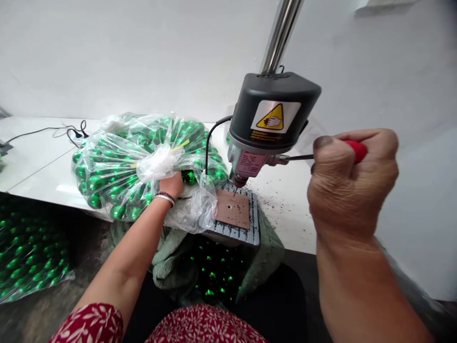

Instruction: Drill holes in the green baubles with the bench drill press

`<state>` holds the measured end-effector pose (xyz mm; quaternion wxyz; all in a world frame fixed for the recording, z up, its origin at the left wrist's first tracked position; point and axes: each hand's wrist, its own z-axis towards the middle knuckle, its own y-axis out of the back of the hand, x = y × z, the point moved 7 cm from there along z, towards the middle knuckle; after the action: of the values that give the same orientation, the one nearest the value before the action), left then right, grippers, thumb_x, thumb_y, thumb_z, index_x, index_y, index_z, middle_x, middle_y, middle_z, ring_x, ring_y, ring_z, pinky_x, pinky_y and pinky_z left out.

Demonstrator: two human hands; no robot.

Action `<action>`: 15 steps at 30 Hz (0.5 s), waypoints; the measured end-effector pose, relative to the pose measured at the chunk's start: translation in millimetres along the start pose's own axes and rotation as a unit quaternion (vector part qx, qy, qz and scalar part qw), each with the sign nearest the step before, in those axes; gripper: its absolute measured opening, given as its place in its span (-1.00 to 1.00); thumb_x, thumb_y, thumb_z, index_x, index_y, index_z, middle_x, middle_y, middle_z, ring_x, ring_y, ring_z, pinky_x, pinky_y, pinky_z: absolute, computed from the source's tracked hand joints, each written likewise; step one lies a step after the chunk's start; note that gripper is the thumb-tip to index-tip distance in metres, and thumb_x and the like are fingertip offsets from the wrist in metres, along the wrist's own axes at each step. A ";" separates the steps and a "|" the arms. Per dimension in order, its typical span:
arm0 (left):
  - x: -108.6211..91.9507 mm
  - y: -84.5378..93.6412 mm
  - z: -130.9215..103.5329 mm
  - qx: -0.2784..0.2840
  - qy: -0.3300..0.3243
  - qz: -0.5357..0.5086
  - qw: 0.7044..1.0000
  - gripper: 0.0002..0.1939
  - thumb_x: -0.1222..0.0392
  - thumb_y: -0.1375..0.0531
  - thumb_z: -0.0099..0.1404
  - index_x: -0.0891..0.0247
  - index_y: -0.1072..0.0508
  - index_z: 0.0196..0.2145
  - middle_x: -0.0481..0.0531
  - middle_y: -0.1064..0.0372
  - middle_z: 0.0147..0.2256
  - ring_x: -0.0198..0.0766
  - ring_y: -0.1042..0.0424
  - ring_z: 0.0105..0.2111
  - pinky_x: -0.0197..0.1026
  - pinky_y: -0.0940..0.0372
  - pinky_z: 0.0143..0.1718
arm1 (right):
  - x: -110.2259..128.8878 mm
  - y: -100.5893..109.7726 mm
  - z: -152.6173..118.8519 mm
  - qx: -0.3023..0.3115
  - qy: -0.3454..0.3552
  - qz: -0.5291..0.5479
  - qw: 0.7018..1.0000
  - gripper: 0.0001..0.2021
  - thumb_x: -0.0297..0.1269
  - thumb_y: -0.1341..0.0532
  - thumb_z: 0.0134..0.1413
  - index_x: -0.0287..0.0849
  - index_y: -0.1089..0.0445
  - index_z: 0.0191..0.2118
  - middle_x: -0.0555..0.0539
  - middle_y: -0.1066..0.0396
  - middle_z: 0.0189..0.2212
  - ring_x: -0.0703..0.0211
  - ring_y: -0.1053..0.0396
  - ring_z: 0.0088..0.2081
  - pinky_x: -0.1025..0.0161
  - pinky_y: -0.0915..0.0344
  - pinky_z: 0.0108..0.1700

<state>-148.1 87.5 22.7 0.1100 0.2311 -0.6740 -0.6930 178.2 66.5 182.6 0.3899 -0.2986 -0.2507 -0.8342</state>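
My right hand (352, 183) is wrapped around the red knob (360, 151) on the feed lever of a small drill press (274, 114). My left hand (172, 185), with bracelets at the wrist, reaches into a clear plastic bag (155, 162) full of shiny green balls. Its fingers are hidden inside the bag, beside a green ball (189, 177). Below the thin drill bit (235, 191) lies a brown square board (232, 209) with a small hole. The board rests on the slotted metal base (253, 224), and the bit's tip hangs above it.
Dark shavings (278, 202) are scattered over the white table (296, 224). Under the base, an open green sack (264, 238) holds more green balls. Another bag of green balls (32, 252) stands on the floor at left. Black cables (80, 131) lie at the table's back left.
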 end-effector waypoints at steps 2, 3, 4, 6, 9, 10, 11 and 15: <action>0.2 -2.8 9.2 0.000 0.018 0.013 1.000 -0.58 0.19 -0.05 0.30 0.34 -0.42 0.06 0.39 -0.38 0.08 0.14 -0.32 0.14 0.07 -0.24 0.08 | 1.2 -0.3 -0.2 0.004 0.007 0.004 1.000 -0.81 -0.16 -0.13 0.07 -0.21 -0.24 -0.35 0.10 -0.18 -0.52 0.45 -0.14 -0.49 0.27 -0.22 -0.30; 0.2 -4.9 11.1 0.006 0.024 0.013 1.000 -0.58 0.14 -0.04 0.32 0.33 -0.44 0.05 0.38 -0.38 0.08 0.14 -0.31 0.15 0.07 -0.24 0.08 | 1.7 -0.4 -0.3 0.006 0.010 0.006 1.000 -0.80 -0.16 -0.13 0.07 -0.21 -0.24 -0.35 0.10 -0.19 -0.51 0.45 -0.15 -0.49 0.28 -0.22 -0.30; -0.2 -7.4 11.6 0.018 0.025 0.010 0.999 -0.57 0.10 -0.01 0.33 0.30 -0.45 0.04 0.35 -0.40 0.07 0.14 -0.33 0.13 0.07 -0.25 0.07 | 2.4 -0.5 -0.5 0.008 0.013 0.008 1.000 -0.81 -0.16 -0.13 0.08 -0.21 -0.23 -0.35 0.10 -0.19 -0.50 0.45 -0.16 -0.48 0.28 -0.22 -0.30; -0.9 -11.6 10.6 0.043 0.013 0.005 0.999 -0.56 0.06 0.03 0.35 0.22 -0.44 0.06 0.27 -0.43 0.05 0.10 -0.39 0.07 0.04 -0.29 0.01 | 4.5 -0.3 -1.1 0.010 0.023 0.012 1.000 -0.82 -0.18 -0.11 0.10 -0.20 -0.20 -0.36 0.11 -0.19 -0.49 0.46 -0.17 -0.46 0.30 -0.21 -0.30; 1.2 -15.7 8.0 0.072 -0.004 0.018 0.997 -0.49 -0.02 -0.06 0.27 0.26 -0.42 0.08 0.28 -0.46 0.01 0.09 -0.45 0.00 -0.05 -0.32 -0.05 | 8.2 -0.6 -2.1 0.017 0.048 0.019 0.999 -0.82 -0.17 -0.05 0.15 -0.17 -0.14 -0.37 0.12 -0.13 -0.47 0.50 -0.14 -0.44 0.31 -0.19 -0.25; 2.3 -17.1 7.4 0.081 -0.007 0.031 0.996 -0.47 -0.05 -0.10 0.23 0.31 -0.44 0.06 0.32 -0.47 -0.01 0.11 -0.45 -0.01 -0.07 -0.32 -0.06 | 9.1 -1.2 -2.3 0.020 0.056 0.021 0.998 -0.81 -0.15 -0.03 0.16 -0.16 -0.13 -0.37 0.13 -0.10 -0.46 0.51 -0.13 -0.43 0.32 -0.19 -0.23; 3.1 -18.5 6.8 0.089 -0.011 0.043 0.995 -0.45 -0.07 -0.12 0.20 0.36 -0.47 0.02 0.35 -0.47 -0.02 0.12 -0.46 -0.02 -0.09 -0.32 -0.07 | 9.7 -1.6 -2.4 0.023 0.061 0.024 0.998 -0.79 -0.13 -0.02 0.17 -0.15 -0.11 -0.38 0.13 -0.08 -0.46 0.51 -0.12 -0.42 0.32 -0.18 -0.22; -3.9 -21.2 -0.3 0.101 -0.073 0.067 0.990 -0.47 -0.03 -0.19 0.14 0.31 -0.47 0.01 0.32 -0.48 -0.02 0.13 -0.47 -0.05 -0.11 -0.32 -0.09 | 10.1 -3.3 -2.2 0.024 0.063 0.051 0.996 -0.80 -0.16 -0.01 0.17 -0.15 -0.04 -0.39 0.11 -0.04 -0.45 0.50 -0.08 -0.40 0.31 -0.16 -0.21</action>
<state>-141.2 90.5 2.4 0.0830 0.1436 -0.7606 -0.6277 169.6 61.9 187.5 0.4541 -0.2485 -0.2302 -0.8240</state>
